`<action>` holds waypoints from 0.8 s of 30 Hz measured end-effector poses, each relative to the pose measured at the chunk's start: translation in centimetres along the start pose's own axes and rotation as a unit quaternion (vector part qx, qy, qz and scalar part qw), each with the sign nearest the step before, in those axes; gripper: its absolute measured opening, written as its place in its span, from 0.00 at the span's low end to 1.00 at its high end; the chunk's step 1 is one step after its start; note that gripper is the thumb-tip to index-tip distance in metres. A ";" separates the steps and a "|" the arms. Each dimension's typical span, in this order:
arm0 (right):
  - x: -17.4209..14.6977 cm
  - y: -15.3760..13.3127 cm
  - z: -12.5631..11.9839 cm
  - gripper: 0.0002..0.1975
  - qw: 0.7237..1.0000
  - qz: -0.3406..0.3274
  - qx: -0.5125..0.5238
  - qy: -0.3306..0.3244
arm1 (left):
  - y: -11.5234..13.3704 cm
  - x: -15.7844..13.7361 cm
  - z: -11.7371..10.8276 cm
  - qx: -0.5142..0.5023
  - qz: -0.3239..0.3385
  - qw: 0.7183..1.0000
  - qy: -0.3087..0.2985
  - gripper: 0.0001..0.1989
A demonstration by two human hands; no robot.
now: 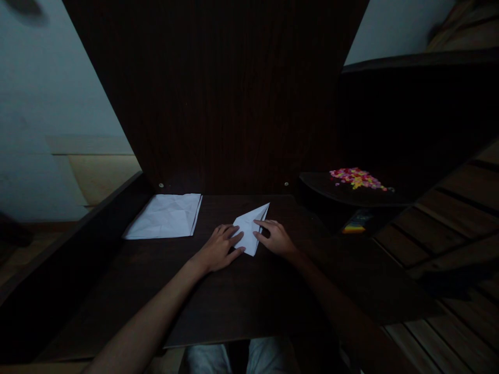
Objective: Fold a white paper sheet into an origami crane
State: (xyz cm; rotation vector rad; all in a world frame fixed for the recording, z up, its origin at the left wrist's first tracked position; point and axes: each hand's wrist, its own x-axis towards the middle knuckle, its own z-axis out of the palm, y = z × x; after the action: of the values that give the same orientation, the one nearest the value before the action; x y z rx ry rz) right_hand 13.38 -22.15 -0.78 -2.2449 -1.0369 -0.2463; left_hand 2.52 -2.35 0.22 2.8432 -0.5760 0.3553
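A folded sheet of white paper [248,227] lies on the dark wooden desk, with one sharp point toward the back right and a lower corner toward me. My left hand [222,248] rests at its left edge, fingers spread, fingertips on the paper. From the right, my right hand [276,238] touches the paper's right side with thumb and index finger apart. Both hands press on the paper rather than wrapping round it. Farther left, a stack of creased white sheets [163,215] lies flat near the back of the desk.
A dark back panel [234,98] rises behind the desk [218,306], and a low side board [78,254] borders it on the left. On a rounded shelf [323,186] at the right lies a pile of small colourful pieces [357,178]. Below it is a rainbow-coloured item [354,228].
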 end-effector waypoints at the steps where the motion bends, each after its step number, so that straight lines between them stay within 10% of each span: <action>1: 0.0 0.0 0.0 0.19 1.000 -0.001 0.005 0.002 | 0.0 0.0 0.0 -0.003 0.000 1.000 -0.002 0.23; 17: -0.9 -2.3 -0.2 0.39 0.983 -0.004 0.129 -0.134 | 0.1 0.3 0.3 -0.041 -0.063 0.997 0.029 0.22; 24: -1.0 -2.5 -0.2 0.46 0.977 -0.018 0.135 -0.165 | -0.3 0.4 0.9 -0.098 -0.137 0.985 0.045 0.40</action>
State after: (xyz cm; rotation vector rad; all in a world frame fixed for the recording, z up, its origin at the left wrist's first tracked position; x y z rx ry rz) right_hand 10.86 -21.66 0.15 -2.0591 -1.2005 0.2493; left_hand 3.21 -2.43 -0.53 2.6531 -0.1865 0.3536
